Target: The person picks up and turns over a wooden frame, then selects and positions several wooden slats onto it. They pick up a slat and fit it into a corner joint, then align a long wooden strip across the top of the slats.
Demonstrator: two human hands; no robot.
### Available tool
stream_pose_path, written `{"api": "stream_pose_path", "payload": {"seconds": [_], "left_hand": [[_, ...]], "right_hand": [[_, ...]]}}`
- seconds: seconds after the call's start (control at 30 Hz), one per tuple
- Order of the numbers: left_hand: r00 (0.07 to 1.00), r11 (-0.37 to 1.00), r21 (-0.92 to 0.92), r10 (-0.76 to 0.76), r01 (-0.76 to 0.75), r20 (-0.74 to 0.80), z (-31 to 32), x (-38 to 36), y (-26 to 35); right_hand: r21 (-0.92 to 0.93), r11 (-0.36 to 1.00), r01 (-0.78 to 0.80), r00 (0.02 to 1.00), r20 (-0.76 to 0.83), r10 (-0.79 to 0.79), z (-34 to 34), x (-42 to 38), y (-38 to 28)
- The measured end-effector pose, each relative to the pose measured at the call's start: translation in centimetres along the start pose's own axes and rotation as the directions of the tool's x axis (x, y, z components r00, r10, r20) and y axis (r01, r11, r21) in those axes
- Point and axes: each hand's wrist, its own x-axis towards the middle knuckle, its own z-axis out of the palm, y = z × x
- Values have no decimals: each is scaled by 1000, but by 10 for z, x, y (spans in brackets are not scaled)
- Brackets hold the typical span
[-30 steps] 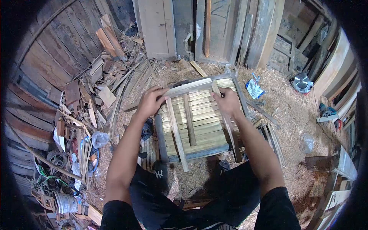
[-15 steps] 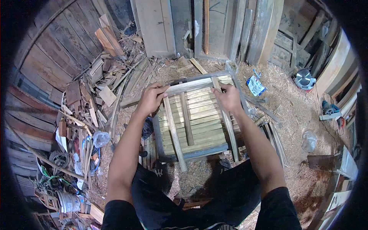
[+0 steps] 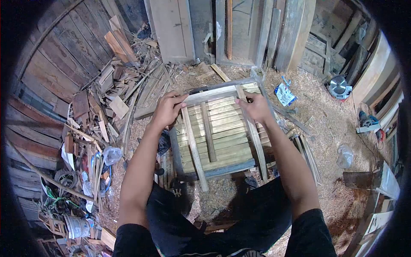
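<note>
A slatted wooden work stand (image 3: 222, 165) sits on the sawdust floor in front of me. On it lie loose wooden strips laid as a frame: a cross strip (image 3: 209, 96) along the far edge, a left strip (image 3: 195, 150), a short middle strip (image 3: 208, 135) and a right strip (image 3: 256, 145). My left hand (image 3: 168, 109) grips the left end of the cross strip where it meets the left strip. My right hand (image 3: 256, 107) pinches the top of the right strip at the cross strip.
A heap of scrap wood (image 3: 107, 94) fills the floor on the left. Planks (image 3: 257, 30) lean on the far wall. A blue-white packet (image 3: 284, 95), a round power tool (image 3: 338, 88) and another tool (image 3: 367, 122) lie on the right. A plastic bottle (image 3: 343, 156) lies nearby.
Both hands stay on the frame's far corners. The view has shifted slightly, and the strips sit a little squarer under my fingers.
</note>
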Motion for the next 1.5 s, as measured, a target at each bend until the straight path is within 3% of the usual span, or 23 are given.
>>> {"api": "stream_pose_path", "payload": {"seconds": [0.1,0.3,0.37,0.5,0.73,0.83,1.03,1.13,1.3,1.43,1.5], "left_hand": [[997,995,-65,-74,74,6,1,-1,0],[1000,1000,0,-14,14,-1,4,-1,6],[999,994,105,-8,12,-41,6,3,26],[999,999,38,-6,8,-48,24,20,35],[993,997,17,-79,81,-87,57,41,53],[987,999,29,-41,46,-153,65,47,49],[984,989,-16,-147,146,-99,57,50,56],[985,986,-32,-164,162,-56,55,52,55],[989,993,-10,-121,121,-81,59,50,50],[987,991,-5,-131,131,-92,62,49,50],[986,990,-6,-143,143,-85,60,49,53]], "right_hand": [[-64,997,-42,999,-12,41,-3,-4,-8],[-45,999,-3,1000,-20,2,1,3,5],[-42,999,-3,1000,-31,2,2,4,7],[-23,998,-64,998,8,64,-4,0,-2],[13,1000,-14,1000,14,13,-9,0,-2],[174,980,-100,990,116,81,-17,1,-1],[201,978,-53,997,67,41,-17,7,5],[237,962,-137,988,107,114,-21,4,2],[170,985,-33,998,54,24,-8,16,21],[127,991,-44,998,60,37,-13,11,13],[204,974,-98,991,112,76,-15,9,8]]}}
